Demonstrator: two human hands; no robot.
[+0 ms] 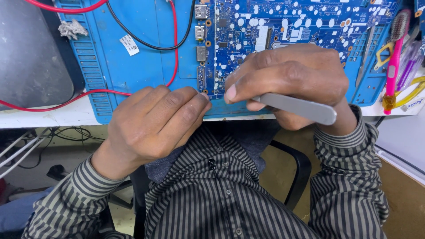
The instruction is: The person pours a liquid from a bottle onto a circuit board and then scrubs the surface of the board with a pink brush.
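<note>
Striped shirt (212, 199); tweezer tips (239, 95) seemingly hidden.

White workbench edge (53, 117), black chair (301, 172), pale floor (66, 155) with tangled cables (26, 150) below.

Red wire (175, 53) and black wire (146, 42) across open blue mat (141, 71).

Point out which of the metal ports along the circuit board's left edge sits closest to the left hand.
The lowest port on the blue circuit board, just above the left hand. The other three ports are stacked higher up the same edge, farther away.
</note>
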